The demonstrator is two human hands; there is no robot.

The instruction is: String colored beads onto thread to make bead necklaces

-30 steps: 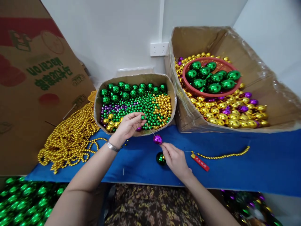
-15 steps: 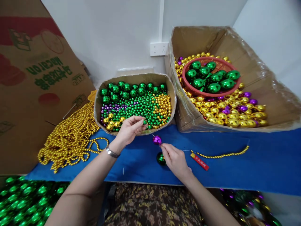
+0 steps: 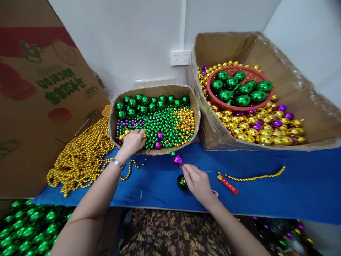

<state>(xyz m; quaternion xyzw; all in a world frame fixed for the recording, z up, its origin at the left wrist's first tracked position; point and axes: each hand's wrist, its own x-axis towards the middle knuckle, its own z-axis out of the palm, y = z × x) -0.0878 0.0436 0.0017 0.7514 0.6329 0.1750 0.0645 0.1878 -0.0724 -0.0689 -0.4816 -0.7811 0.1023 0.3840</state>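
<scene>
My right hand (image 3: 198, 183) is pinched on a thin beading needle just below a shiny purple ball (image 3: 177, 160). A small green bead (image 3: 173, 153) sits on the needle above that ball, and its tip points toward the box. My left hand (image 3: 133, 142) is down in the near cardboard box (image 3: 195, 133), fingers apart and bent among the gold balls (image 3: 121, 138); its fingertips are partly hidden. Loose purple balls (image 3: 160, 136) lie to its right. Under my right hand rests a large green ball (image 3: 182, 181). A thread leads right to a gold bead string (image 3: 255, 177).
A heap of gold bead strands (image 3: 80, 160) lies at the left. The large box (image 3: 213, 133) at the right holds gold and purple balls and a red basket (image 3: 237, 106) of green balls. A red tag (image 3: 227, 184) is on the blue cloth (image 3: 301, 192).
My left hand has let go of the green bead, now on the needle, and moved left and down to the gold balls. Purple balls show in the box. My right hand stays nearly still.
</scene>
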